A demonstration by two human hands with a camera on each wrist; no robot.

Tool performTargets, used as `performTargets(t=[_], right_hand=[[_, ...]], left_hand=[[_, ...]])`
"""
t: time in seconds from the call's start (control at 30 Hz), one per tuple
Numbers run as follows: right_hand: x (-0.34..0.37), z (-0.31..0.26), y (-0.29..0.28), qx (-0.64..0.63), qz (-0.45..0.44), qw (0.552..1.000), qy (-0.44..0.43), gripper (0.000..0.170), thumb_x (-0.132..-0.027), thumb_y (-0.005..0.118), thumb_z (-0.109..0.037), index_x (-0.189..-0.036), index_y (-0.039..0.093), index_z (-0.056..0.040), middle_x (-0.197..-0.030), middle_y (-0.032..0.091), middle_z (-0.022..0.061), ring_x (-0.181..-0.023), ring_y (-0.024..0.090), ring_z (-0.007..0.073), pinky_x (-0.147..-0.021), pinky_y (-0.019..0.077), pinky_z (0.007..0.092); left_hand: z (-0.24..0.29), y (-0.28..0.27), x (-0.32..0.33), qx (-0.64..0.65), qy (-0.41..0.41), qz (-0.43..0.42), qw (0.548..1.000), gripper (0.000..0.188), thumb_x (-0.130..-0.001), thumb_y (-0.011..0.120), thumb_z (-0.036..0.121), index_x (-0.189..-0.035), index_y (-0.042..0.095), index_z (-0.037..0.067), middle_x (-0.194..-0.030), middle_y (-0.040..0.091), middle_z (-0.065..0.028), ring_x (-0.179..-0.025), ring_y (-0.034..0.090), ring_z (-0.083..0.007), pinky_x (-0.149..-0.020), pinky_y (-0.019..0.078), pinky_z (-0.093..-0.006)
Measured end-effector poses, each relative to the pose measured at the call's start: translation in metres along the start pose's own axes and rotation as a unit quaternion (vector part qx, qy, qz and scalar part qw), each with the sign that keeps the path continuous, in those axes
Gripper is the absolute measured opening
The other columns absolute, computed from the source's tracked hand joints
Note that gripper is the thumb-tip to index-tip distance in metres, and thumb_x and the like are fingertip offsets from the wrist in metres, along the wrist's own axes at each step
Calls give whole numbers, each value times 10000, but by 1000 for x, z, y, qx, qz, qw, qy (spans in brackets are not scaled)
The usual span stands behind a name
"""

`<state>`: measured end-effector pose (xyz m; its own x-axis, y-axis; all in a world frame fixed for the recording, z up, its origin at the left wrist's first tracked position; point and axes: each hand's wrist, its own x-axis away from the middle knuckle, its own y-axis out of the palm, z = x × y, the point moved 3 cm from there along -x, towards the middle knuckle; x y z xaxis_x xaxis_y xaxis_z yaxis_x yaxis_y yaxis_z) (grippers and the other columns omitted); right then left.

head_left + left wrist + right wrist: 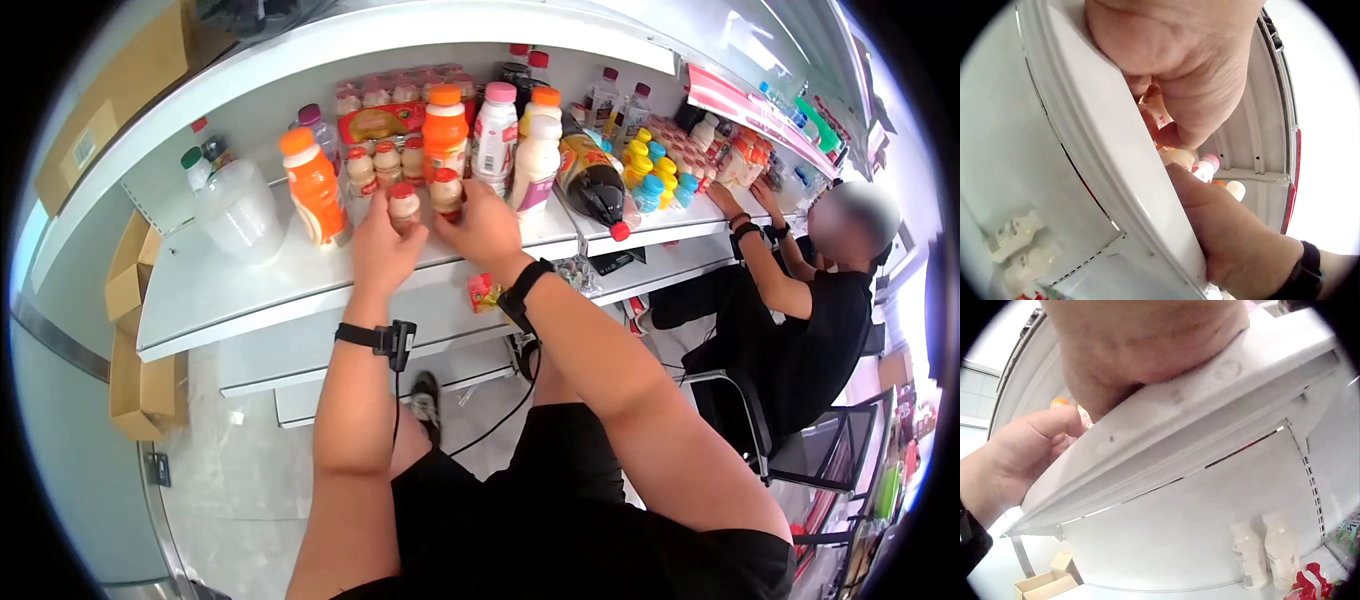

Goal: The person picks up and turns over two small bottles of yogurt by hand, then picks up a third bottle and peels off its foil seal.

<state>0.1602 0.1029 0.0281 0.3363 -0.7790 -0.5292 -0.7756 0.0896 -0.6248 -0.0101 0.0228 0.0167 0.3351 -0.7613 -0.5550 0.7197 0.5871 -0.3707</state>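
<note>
A person's left hand (388, 250) pinches a small red-capped bottle (404, 208) between thumb and fingers, near the front edge of a white shelf (215, 300). Just beside it, the right hand (487, 225) pinches a matching little bottle (446, 195), also red-capped. Behind the left hand's bottle stand three more small bottles (387, 162) in a row. An orange bottle (445, 140) rises behind the right hand's bottle, with a pink-capped bottle (494, 140) to its right. Left of the hands are another orange bottle (316, 195) and a translucent jug (242, 215). Further right, a dark drink bottle (590, 180) lies on its side, its red cap toward the shelf's edge; beyond, a seated person (825, 310) in black reaches onto the shelving.
</note>
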Motion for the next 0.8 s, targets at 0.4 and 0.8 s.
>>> performTargets(t=[0.4,0.8], right_hand=[[2,8,-1,-110,-36,993,12,502,-926,812,-274,-1310,640,-1,-1033,782,204,-923,781,332,-819,601,429],[21,32,-8,-348,-168,921,44,433,-1032,685,-60,-1438,560,22,-1279,717,61,-1170,668,129,-1034,542,325]], left_hand=[[10,0,-9,-43,-2,11,999,500,-898,779,191,-1339,598,42,-1095,781,-218,-994,772,-424,-861,606,-483],[-4,2,9,104,-37,-25,994,426,-923,759,119,-1323,635,40,-1092,754,-63,-930,709,-149,-873,569,-310]])
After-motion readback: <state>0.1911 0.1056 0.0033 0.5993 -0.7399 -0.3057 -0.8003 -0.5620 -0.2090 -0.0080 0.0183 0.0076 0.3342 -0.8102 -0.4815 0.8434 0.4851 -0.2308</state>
